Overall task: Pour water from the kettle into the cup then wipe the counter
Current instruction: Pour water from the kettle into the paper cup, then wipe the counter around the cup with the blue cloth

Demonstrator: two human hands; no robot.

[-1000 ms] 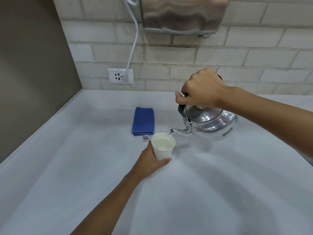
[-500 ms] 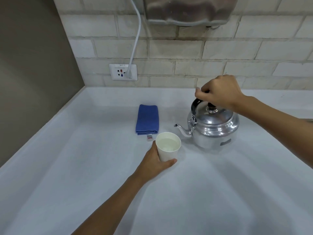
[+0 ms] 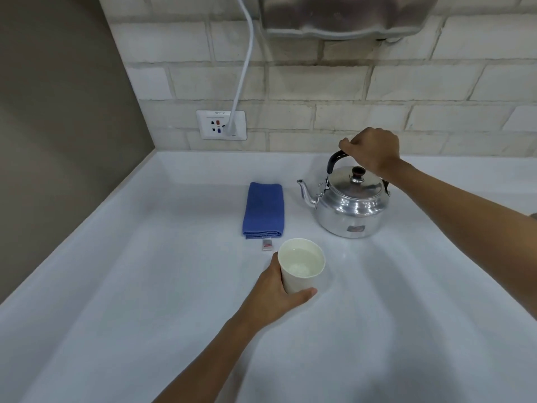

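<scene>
Now upright on the counter (image 3: 145,286) again: kettle (image 3: 350,207), right hand (image 3: 370,151) still curled round its handle. Cup (image 3: 302,267) holding water, clasped by left hand (image 3: 274,295). Pouring apparently finished; cloth (image 3: 263,210) next.

Polished, mirror-bright metal is seen on the kettle (image 3: 350,210), with a glossy black handle (image 3: 334,162) and knob. A matt white paper look is shown by the cup (image 3: 302,270). The blue cloth (image 3: 263,210) is ribbed and soft-looking; the counter (image 3: 145,286) is smooth and faintly sheened.
</scene>
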